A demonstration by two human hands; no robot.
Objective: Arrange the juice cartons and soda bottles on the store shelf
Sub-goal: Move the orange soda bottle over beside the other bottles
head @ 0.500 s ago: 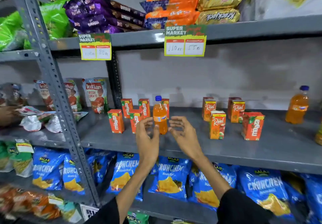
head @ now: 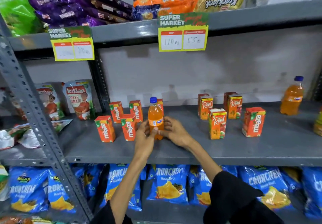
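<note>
Grey store shelf (head: 191, 150) carrying drinks in loose clusters, not yet in rows.

Maaza cartons (head: 104, 129) grouped toward left end; Real cartons (head: 217, 123) right of middle; second bottle (head: 291, 97) alone near right end.

Orange soda bottle (head: 155, 117) upright mid-shelf, just beside Maaza group.

Left hand (head: 143, 136) and right hand (head: 176, 131) wrapped on lower body of bottle, grip pressed from both sides, likely to steady and square it.

both hands (head: 162, 133) clasping upright soda bottle (head: 155, 115), shelf (head: 191, 147)
</note>
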